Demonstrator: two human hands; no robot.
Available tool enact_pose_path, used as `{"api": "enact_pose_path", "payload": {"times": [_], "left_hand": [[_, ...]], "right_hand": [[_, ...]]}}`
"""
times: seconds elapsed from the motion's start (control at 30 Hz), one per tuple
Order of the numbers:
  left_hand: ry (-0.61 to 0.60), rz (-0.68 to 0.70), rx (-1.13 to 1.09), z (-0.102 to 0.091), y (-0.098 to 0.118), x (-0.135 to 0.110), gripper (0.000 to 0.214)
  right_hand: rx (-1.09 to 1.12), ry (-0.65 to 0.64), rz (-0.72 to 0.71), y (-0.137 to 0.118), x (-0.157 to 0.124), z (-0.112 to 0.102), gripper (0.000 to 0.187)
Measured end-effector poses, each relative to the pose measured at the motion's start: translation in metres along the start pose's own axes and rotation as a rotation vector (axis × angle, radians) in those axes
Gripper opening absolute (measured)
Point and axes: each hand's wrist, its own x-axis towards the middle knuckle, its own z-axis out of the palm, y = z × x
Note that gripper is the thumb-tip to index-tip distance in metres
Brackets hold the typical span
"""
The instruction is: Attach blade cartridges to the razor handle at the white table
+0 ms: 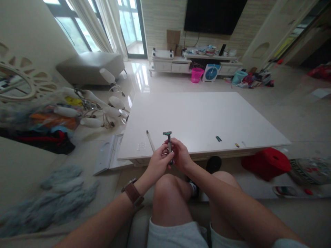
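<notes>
A razor (169, 146) with a dark handle and a green-edged head stands upright between my two hands, near the table's front edge. My left hand (160, 161) is closed on its handle, the thumb lying along the lower part. From the other side my right hand (181, 154) also wraps the handle, its fingers partly hidden behind it. Left of the hands lies a toothbrush-like white stick (150, 140) with a dark tip. Beside that is a clear plastic piece (141, 146). Two small dark green pieces (218, 138) lie to the right.
The white table (191, 110) spans the middle. A small yellow-and-black item (237, 145) sits at its front right. A red stool (269, 163) stands on the floor at right. White lamp parts (111, 103) and a white box (106, 155) are at left.
</notes>
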Motion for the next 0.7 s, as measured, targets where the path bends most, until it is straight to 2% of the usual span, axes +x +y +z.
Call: {"api": "enact_pose_path", "payload": {"times": [0.13,0.27,0.4,0.5,0.6,0.7], "left_hand": [[0.075,0.006,0.026,-0.001,-0.003,0.0,0.045],[0.085,-0.015,0.062,-0.002,-0.004,-0.001,0.035],[0.301,-0.076,0.088,-0.007,-0.008,0.002,0.025],[0.436,-0.113,0.037,-0.01,-0.009,0.004,0.03],[0.447,-0.084,-0.033,-0.009,-0.006,0.003,0.043],[0.384,-0.102,-0.133,-0.005,-0.004,0.001,0.056]], "right_hand": [[-0.156,0.041,-0.088,0.009,0.006,0.0,0.027],[-0.213,0.105,-0.171,0.008,0.009,-0.004,0.03],[-0.265,0.174,-0.231,0.004,0.011,-0.007,0.031],[-0.273,0.178,-0.238,0.006,0.013,-0.007,0.031],[-0.237,0.121,-0.217,0.012,0.011,-0.004,0.032],[-0.218,0.049,-0.186,0.018,0.005,-0.002,0.032]]}}
